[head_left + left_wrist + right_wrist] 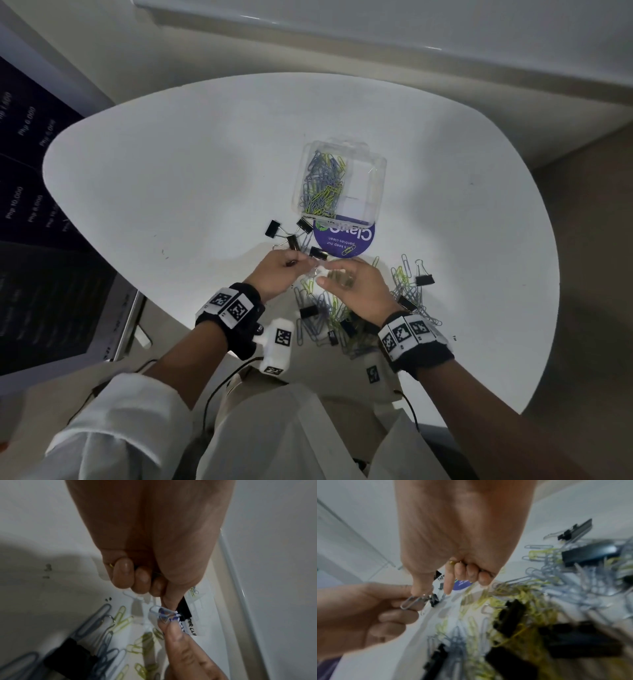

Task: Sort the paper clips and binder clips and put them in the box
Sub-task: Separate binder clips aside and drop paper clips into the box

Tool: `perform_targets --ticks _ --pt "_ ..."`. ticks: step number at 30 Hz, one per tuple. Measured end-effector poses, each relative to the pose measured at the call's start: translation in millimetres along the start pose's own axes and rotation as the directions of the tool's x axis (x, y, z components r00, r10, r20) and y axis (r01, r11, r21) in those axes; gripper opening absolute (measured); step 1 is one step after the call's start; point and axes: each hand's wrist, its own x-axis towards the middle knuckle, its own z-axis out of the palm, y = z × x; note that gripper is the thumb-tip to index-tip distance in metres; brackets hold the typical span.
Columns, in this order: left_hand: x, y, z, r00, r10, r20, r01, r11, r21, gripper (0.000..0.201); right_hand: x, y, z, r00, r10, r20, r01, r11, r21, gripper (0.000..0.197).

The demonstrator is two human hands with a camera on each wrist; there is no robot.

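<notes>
A clear plastic box (371, 171) stands mid-table, with grey and yellow paper clips (323, 181) in its left compartment. Both hands meet just in front of it over a mixed pile of paper clips and black binder clips (329, 315). My left hand (303, 263) (163, 601) and my right hand (325, 273) (433, 592) each pinch the same silver paper clip (158, 613) (411, 601) from opposite ends, a little above the table. The other fingers of both hands are curled in.
Several black binder clips (293, 241) lie loose left of a round purple sticker (346, 238) in front of the box. Another binder clip (424, 279) sits at the pile's right side. The white table's (171, 178) front edge is close to my body.
</notes>
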Motion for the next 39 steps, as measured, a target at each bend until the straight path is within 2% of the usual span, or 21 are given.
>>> perform_targets --ticks 3,6,9,11,15,18,21,23,24,26,27,30,32,34,37,39 --pt "-2.4 5.1 4.8 0.997 -0.024 0.068 0.032 0.992 -0.119 0.021 5.4 -5.8 8.0 0.998 0.020 0.061 -0.027 0.992 0.120 0.026" --pt "-3.2 9.1 6.0 0.999 -0.012 0.032 0.017 0.987 -0.157 0.019 8.6 -8.7 9.1 0.996 0.068 0.049 -0.078 0.966 0.246 0.019" --pt "-1.8 10.4 7.8 1.000 0.013 -0.001 -0.013 0.985 -0.170 0.018 6.6 -10.7 3.9 0.988 0.125 0.096 -0.151 0.922 0.357 0.023" --pt "-1.0 8.7 8.2 0.999 0.024 -0.021 -0.027 0.987 -0.156 0.017 7.0 -9.3 2.7 0.981 0.146 0.132 -0.185 0.910 0.372 0.027" --pt "0.7 1.3 9.0 0.998 0.036 -0.047 -0.040 0.995 -0.090 0.019 9.4 -4.7 -0.9 0.979 0.145 0.143 -0.180 0.944 0.277 0.024" --pt "2.4 -3.7 7.7 0.996 0.009 -0.086 -0.014 0.998 -0.059 0.018 10.9 1.2 -3.3 0.984 0.128 0.123 -0.137 0.988 0.072 0.020" --pt "5.5 -7.1 0.6 0.981 0.068 -0.183 -0.048 0.993 0.111 0.014 10.6 8.8 -5.2 0.991 0.110 0.069 -0.104 0.991 -0.089 0.016" --pt "5.4 -5.9 -6.3 0.961 0.170 -0.218 -0.085 0.933 0.350 0.009 8.6 10.9 -8.7 0.996 0.085 0.012 -0.083 0.991 -0.102 0.007" --pt "5.1 -5.4 -10.1 0.953 0.227 -0.202 -0.104 0.867 0.487 0.008 7.7 12.3 -10.8 0.998 0.062 -0.012 -0.063 0.992 -0.105 0.009" --pt "5.5 -5.1 -16.5 0.942 0.307 -0.135 -0.128 0.701 0.702 0.011 7.4 15.7 -13.3 0.999 0.029 -0.046 -0.036 0.987 -0.160 0.023" --pt "6.5 -5.8 -19.0 0.941 0.320 -0.111 -0.129 0.640 0.757 0.013 8.4 17.9 -13.7 0.998 0.008 -0.062 -0.021 0.979 -0.203 0.032" --pt "7.6 -9.0 -21.0 0.934 0.346 -0.090 -0.128 0.558 0.820 0.017 12.1 24.1 -13.0 0.994 -0.071 -0.079 0.046 0.958 -0.285 0.052" --pt "5.8 -9.9 -17.6 0.923 0.376 -0.083 -0.141 0.530 0.836 0.020 12.2 26.8 -12.0 0.993 -0.099 -0.060 0.071 0.932 -0.355 0.054" --pt "3.2 -11.6 -12.7 0.917 0.398 -0.038 -0.192 0.521 0.832 0.023 9.4 28.8 -10.2 0.989 -0.139 -0.057 0.105 0.908 -0.405 0.044" --pt "-0.1 -13.6 -4.9 0.933 0.327 0.151 -0.299 0.471 0.830 0.023 4.1 28.9 -7.8 0.980 -0.189 -0.056 0.149 0.897 -0.416 0.020" --pt "0.7 -16.0 -1.8 0.940 0.252 0.230 -0.326 0.468 0.821 0.027 0.6 27.6 -8.7 0.981 -0.189 -0.053 0.152 0.901 -0.405 0.021"
